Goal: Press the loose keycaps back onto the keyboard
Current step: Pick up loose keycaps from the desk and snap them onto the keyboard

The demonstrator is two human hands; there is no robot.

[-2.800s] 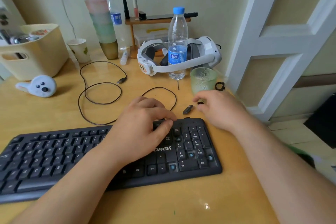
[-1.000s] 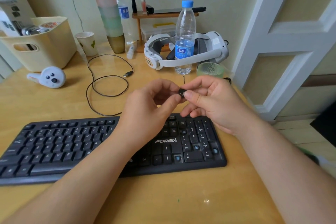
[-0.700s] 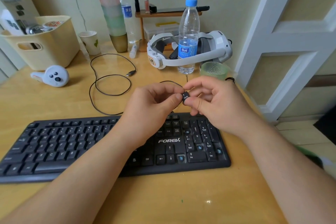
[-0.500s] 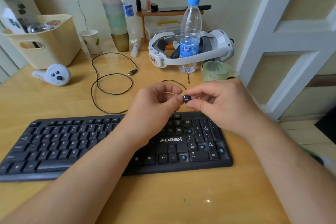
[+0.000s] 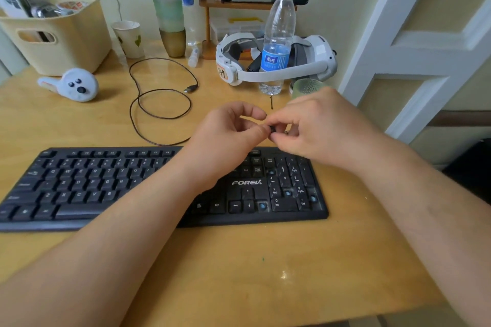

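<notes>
On the wooden surface (image 5: 239, 273) my black keyboard (image 5: 79, 188) spans lower-centre frame, open switch sockets at its right, so both hands, left (image 5: 225, 138) and right (image 5: 318, 127), pinch one keycap (image 5: 272, 129) mid-frame above it, probably orienting it.

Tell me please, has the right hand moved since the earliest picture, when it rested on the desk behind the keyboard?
Yes. The right hand has lifted off the desk and come in over the keyboard, meeting the left hand around a small keycap.
</notes>
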